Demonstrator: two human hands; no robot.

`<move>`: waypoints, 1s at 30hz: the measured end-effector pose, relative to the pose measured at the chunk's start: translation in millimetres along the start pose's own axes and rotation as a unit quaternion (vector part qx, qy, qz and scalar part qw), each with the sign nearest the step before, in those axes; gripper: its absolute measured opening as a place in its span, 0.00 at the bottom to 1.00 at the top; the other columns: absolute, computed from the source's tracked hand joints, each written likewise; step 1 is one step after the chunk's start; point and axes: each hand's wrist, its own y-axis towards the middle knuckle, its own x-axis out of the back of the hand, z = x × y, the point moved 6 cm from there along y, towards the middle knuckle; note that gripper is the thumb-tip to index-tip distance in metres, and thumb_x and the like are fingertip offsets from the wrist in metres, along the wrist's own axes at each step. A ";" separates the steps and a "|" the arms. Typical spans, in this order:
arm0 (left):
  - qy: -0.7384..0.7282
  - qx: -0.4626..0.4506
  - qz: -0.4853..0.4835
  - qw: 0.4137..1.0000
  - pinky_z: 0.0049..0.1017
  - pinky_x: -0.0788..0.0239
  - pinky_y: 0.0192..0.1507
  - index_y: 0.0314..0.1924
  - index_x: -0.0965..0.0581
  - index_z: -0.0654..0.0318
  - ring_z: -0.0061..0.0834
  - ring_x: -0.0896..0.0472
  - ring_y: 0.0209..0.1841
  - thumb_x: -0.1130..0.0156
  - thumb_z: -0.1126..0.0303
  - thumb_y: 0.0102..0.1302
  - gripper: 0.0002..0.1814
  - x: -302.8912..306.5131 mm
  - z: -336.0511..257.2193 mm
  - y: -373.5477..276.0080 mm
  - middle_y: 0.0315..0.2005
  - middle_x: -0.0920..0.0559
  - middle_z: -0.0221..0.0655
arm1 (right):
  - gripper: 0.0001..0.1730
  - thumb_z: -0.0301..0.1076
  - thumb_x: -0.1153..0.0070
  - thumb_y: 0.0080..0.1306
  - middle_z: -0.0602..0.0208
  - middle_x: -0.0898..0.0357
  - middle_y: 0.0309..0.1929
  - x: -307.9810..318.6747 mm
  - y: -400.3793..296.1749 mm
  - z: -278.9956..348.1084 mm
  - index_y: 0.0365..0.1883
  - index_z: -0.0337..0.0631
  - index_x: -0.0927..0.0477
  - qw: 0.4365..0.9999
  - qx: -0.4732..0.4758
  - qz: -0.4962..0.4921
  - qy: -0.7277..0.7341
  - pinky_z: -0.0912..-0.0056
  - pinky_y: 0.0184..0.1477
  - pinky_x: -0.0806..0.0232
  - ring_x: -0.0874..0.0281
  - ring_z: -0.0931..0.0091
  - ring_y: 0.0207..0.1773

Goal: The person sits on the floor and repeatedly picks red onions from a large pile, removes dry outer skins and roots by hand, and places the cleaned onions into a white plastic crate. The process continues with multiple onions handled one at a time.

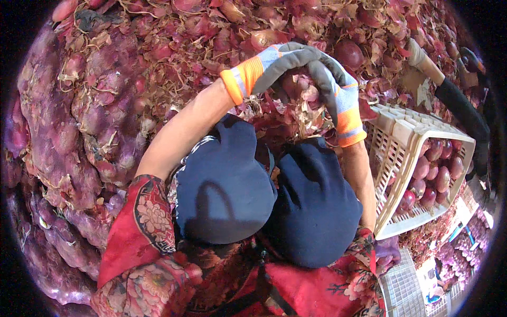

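Observation:
My left hand point(283, 59), in a grey-palmed glove with an orange cuff, arches over the heap beyond my knees. From the other side my right hand point(334, 81), gloved alike, curves in, and the fingers of both meet or overlap at the top. Dry onion skins point(311, 95) and red onion pieces lie within the ring they form. Whether either hand grips an onion under the fingers, I cannot tell. A large red onion point(349, 55) rests on the heap just beyond my right hand.
A tilted white plastic crate point(400, 138) holding several red onions point(431, 174) stands at my right. Filled mesh sacks point(55, 130) of onions line the left. Another person's gloved hand point(416, 53) reaches in at upper right. A grey crate point(400, 285) lies at lower right.

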 end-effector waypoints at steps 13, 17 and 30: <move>-0.493 0.126 0.049 0.860 0.33 0.32 0.62 0.64 0.33 0.57 0.28 0.24 0.57 0.51 0.65 0.72 0.21 1.5 32.9 -15.1 0.58 0.26 0.35 | 0.40 0.40 0.30 0.47 0.57 0.30 0.60 -25.5 -22.4 45.0 0.61 0.53 0.28 0.831 0.312 0.031 -0.460 0.54 0.63 0.38 0.32 0.55 0.59; -0.368 0.112 -0.100 0.918 0.32 0.24 0.51 0.55 0.25 0.58 0.31 0.18 0.45 0.48 0.58 0.71 0.18 14.9 54.4 -9.2 0.43 0.17 0.36 | 0.28 0.32 0.33 0.48 0.64 0.24 0.50 -24.6 -26.2 39.3 0.51 0.54 0.22 0.803 0.377 -0.043 -0.459 0.60 0.49 0.30 0.25 0.61 0.50; 0.185 -0.087 -0.199 0.959 0.26 0.28 0.48 0.49 0.21 0.66 0.29 0.19 0.46 0.44 0.62 0.68 0.16 12.8 -0.7 -5.0 0.44 0.17 0.40 | 0.47 0.39 0.26 0.49 0.56 0.37 0.65 -17.4 -8.1 29.5 0.67 0.43 0.36 0.900 0.289 -0.050 -0.323 0.60 0.67 0.41 0.39 0.62 0.68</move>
